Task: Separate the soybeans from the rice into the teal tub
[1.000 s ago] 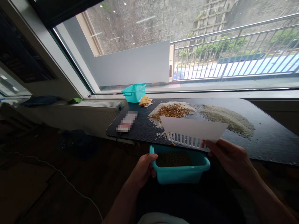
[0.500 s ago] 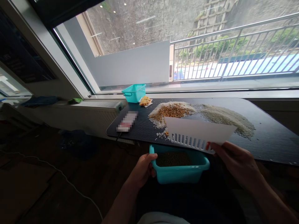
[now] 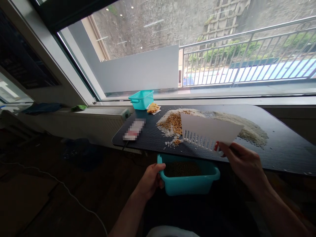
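Note:
My left hand (image 3: 153, 179) grips the left rim of a turquoise plastic tub (image 3: 191, 186), thumb over the edge. Small dark grains or beans (image 3: 184, 168) cover the tub's bottom; they are in shadow. Pinched in my right hand (image 3: 240, 161) is a white slotted plastic panel (image 3: 209, 129), held tilted above the table's front part, its row of slots along the lower edge. Behind the panel and partly hidden by it lies a heap of yellow beans (image 3: 174, 123) mixed with white grains (image 3: 164, 115). Another heap of pale grains (image 3: 251, 130) spreads to the right.
On the dark table (image 3: 286, 148), a second turquoise tub (image 3: 142, 99) stands at the back left, beside a yellowish crumpled item (image 3: 153, 108) on white paper. A blurred-out flat object (image 3: 134, 129) lies near the left edge. A window and a radiator (image 3: 106, 115) border the table.
My right hand has moved the white slotted panel slightly left and up, away from the tub and over the table. My left hand and the tub have hardly moved.

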`<state>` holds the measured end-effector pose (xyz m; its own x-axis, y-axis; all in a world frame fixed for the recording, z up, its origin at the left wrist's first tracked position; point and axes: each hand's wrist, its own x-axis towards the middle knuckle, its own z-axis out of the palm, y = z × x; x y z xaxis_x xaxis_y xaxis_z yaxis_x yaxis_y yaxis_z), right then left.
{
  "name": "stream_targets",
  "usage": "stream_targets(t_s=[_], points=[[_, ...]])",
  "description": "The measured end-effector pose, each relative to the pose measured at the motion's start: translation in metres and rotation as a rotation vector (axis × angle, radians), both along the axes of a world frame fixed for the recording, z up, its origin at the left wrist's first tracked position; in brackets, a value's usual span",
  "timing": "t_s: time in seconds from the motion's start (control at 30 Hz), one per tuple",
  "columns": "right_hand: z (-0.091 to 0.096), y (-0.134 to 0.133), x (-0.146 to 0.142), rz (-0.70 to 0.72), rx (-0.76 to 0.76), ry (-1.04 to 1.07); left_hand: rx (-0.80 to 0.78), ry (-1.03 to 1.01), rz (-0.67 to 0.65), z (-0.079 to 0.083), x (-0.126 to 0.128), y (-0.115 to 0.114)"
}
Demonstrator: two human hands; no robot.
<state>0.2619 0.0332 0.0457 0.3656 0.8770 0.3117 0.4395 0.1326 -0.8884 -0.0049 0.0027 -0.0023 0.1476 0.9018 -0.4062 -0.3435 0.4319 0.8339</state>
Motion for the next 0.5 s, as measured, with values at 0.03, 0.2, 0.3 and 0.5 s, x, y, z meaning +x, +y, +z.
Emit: stream_targets(t_s=[0.03,0.2,0.3,0.5], points=[[0.001,0.003,-0.001,0.01,0.007,-0.006,-0.003,0.0,-0.001,0.0,0.0,0.0],[-0.001,0.015,-0.012,0.146,0.01,-0.006,0.006,-0.02,-0.005,-0.004,-0.002,0.001],[0.0,0.013,-0.019,0.153,0.017,0.005,0.019,-0.023,-0.003,-0.006,-0.003,0.0],[0.005,0.016,-0.024,0.171,0.038,-0.02,0.017,-0.001,0.011,-0.005,-0.002,0.0]])
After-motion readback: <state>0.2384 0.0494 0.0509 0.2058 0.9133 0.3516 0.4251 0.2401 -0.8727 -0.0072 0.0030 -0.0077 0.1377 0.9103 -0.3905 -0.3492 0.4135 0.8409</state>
